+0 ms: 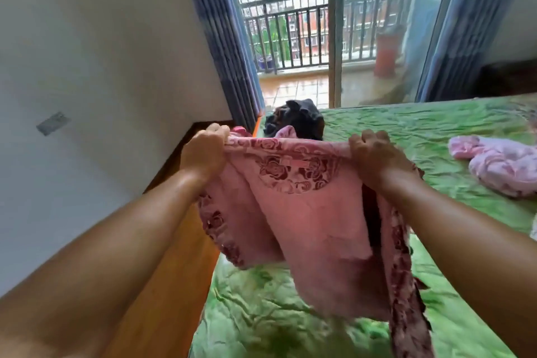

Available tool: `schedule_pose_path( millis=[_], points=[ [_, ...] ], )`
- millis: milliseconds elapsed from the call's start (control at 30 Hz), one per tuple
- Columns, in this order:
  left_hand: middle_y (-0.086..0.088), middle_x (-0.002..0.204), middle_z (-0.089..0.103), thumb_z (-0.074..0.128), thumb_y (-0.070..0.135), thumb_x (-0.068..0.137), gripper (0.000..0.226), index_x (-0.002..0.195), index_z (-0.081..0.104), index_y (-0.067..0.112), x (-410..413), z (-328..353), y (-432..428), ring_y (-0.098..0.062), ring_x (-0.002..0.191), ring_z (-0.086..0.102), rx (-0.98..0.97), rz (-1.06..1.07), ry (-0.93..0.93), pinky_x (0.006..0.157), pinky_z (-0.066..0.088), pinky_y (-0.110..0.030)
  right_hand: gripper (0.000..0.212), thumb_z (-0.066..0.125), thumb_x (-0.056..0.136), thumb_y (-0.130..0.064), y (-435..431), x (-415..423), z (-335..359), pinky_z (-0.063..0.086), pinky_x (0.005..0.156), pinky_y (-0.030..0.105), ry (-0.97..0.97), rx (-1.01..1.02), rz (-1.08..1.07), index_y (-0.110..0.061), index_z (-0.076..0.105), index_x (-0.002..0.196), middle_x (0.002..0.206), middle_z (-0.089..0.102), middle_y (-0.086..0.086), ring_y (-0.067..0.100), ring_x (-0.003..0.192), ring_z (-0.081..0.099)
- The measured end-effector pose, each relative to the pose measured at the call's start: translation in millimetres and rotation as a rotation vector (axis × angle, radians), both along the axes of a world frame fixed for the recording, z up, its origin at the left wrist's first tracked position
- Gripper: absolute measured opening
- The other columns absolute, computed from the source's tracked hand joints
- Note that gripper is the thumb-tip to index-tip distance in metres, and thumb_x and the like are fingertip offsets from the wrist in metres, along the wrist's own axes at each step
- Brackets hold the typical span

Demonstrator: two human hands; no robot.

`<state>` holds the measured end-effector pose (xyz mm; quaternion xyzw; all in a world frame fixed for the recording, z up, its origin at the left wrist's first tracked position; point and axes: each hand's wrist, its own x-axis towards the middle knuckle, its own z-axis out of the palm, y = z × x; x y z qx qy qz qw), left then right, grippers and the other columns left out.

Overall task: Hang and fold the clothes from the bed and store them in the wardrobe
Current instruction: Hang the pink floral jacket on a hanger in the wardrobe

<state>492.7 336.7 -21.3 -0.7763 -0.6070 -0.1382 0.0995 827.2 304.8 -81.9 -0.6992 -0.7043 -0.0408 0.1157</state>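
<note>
The fingers (216, 129) of the left hand (205, 151) curl over the upper edge of the pink garment (305, 212) and pinch it at its 10 o'clock corner. The right hand (374, 157) clamps the same edge at 2 o'clock with its fingers bunched on the cloth, so the edge runs taut between the two. The garment hangs from that edge over the near-left part of the bed (406, 131), with its dark rose trim trailing toward 5 o'clock; whether its lower end touches the bed is unclear. It looks light, thin and limp: it sags in folds, will not keep a shape, and would likely slip from a loose pinch. The two top corners, or the shoulder seams, seem the best holds for laying it flat or hanging it. At 12 o'clock beyond it, a dark heap (299, 120) lies near the bed's far corner. At 3 o'clock, well apart, lies a pale heap (499, 166). Blue curtains (229, 46) flank the balcony door at 12 o'clock.
</note>
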Motion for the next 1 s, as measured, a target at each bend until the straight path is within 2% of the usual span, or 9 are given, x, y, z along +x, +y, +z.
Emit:
schedule_pose_path(
  millis=[100,200,367,433,533,700,800,933,1000],
  points=[
    [-0.006,0.097,0.055,0.044,0.029,0.100,0.012,0.095,0.050,0.021,-27.4,36.0,-30.4,-0.036,0.089,0.062,0.072,0.071,0.067,0.068,0.051,-0.043,0.032,0.035,0.100,-0.012,5.3,-29.0,49.0,0.051,0.086,0.053,0.014,0.069,0.083,-0.014,0.048,0.128,0.124,0.052,0.016,0.043,0.116,0.051],
    [-0.008,0.095,0.057,0.039,0.019,0.099,0.007,0.097,0.046,0.020,-52.3,64.6,-58.9,-0.038,0.088,0.063,0.112,0.191,0.127,0.070,0.053,-0.044,0.032,0.034,0.101,-0.014,8.2,-62.0,90.2,0.054,0.079,0.050,-0.041,0.201,0.175,-0.010,0.049,0.128,0.116,0.059,0.017,0.044,0.103,0.063],
    [-0.013,0.097,0.068,0.040,0.013,0.096,0.014,0.098,0.053,0.017,-96.0,104.2,-116.4,-0.036,0.088,0.066,0.188,0.414,0.071,0.065,0.042,-0.035,0.027,0.031,0.102,-0.014,5.3,-130.7,150.0,0.052,0.074,0.044,-0.059,0.301,0.309,-0.012,0.051,0.119,0.109,0.068,0.014,0.040,0.097,0.070],
    [-0.012,0.093,0.068,0.045,0.014,0.093,0.008,0.091,0.051,0.019,-115.3,116.2,-145.2,-0.036,0.085,0.066,0.205,0.501,0.034,0.065,0.045,-0.035,0.023,0.033,0.101,-0.013,-4.0,-161.7,168.5,0.053,0.075,0.043,-0.039,0.338,0.350,-0.014,0.053,0.111,0.106,0.070,0.013,0.039,0.096,0.071],
    [-0.009,0.090,0.068,0.050,0.018,0.090,0.006,0.090,0.056,0.018,-145.2,131.4,-188.3,-0.034,0.082,0.066,0.225,0.636,-0.037,0.068,0.052,-0.035,0.018,0.036,0.100,-0.014,-21.7,-207.8,188.6,0.055,0.073,0.042,-0.034,0.391,0.431,-0.015,0.053,0.106,0.101,0.071,0.012,0.038,0.092,0.072],
    [-0.009,0.093,0.069,0.052,0.018,0.081,0.019,0.095,0.064,0.018,-179.6,152.1,-252.2,-0.035,0.088,0.065,0.244,0.783,-0.157,0.068,0.047,-0.033,0.021,0.040,0.096,-0.014,-55.0,-283.6,211.4,0.054,0.072,0.040,0.015,0.437,0.597,-0.017,0.055,0.111,0.106,0.070,0.009,0.035,0.095,0.071],
    [-0.008,0.091,0.068,0.051,0.016,0.077,0.015,0.088,0.062,0.017,-187.7,162.7,-287.5,-0.034,0.086,0.063,0.230,0.846,-0.189,0.068,0.045,-0.032,0.024,0.043,0.094,-0.012,-81.2,-324.6,217.6,0.052,0.070,0.037,0.078,0.453,0.711,-0.020,0.058,0.112,0.108,0.069,0.005,0.033,0.096,0.071],
    [-0.006,0.079,0.064,0.048,0.012,0.078,0.008,0.077,0.056,0.015,-184.6,166.1,-339.6,-0.032,0.077,0.061,0.201,0.929,-0.190,0.064,0.046,-0.033,0.021,0.049,0.091,-0.013,-120.3,-368.7,223.7,0.046,0.064,0.035,0.143,0.450,0.880,-0.021,0.060,0.107,0.101,0.068,0.004,0.033,0.092,0.070],
    [-0.004,0.075,0.061,0.046,0.009,0.077,0.012,0.074,0.055,0.016,-179.1,161.2,-369.9,-0.030,0.075,0.061,0.207,0.991,-0.197,0.061,0.044,-0.032,0.017,0.049,0.090,-0.011,-140.8,-386.9,225.6,0.044,0.061,0.033,0.174,0.434,0.991,-0.022,0.058,0.099,0.094,0.066,0.004,0.032,0.083,0.067]
  ],
)
